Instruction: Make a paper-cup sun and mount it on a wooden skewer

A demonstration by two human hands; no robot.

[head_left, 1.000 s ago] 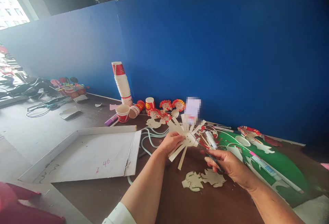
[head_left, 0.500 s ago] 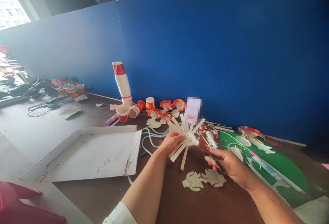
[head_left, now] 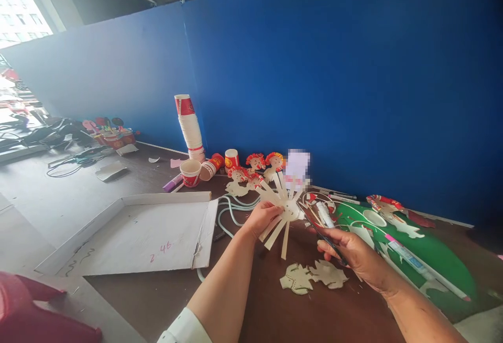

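Observation:
My left hand (head_left: 264,218) pinches a white paper cup cut into strips (head_left: 290,210), which fan out around its round base; marks like a drawn face show on that base. A pair of dark scissors (head_left: 320,230) is gripped in my right hand (head_left: 351,251), its blades reaching the right edge of the cut cup. Below the hands, two pale paper cutouts with drawn outlines (head_left: 296,278) lie flat on the brown table (head_left: 263,309). Behind the cup stand several paper figures with curled red fringes (head_left: 274,162).
A shallow white cardboard tray (head_left: 137,238) lies to the left. Further back are a tall stack of paper cups (head_left: 190,133) and several loose red cups (head_left: 191,173). At right, a green sheet (head_left: 436,251) bears a pink-tipped marker (head_left: 406,254) and scraps. A blue partition (head_left: 334,70) stands behind.
The view has shifted slightly, so the scene sits a little further right. A small flap at the cup's right edge by the scissors looks detached or bent down. Both hands keep their holds.

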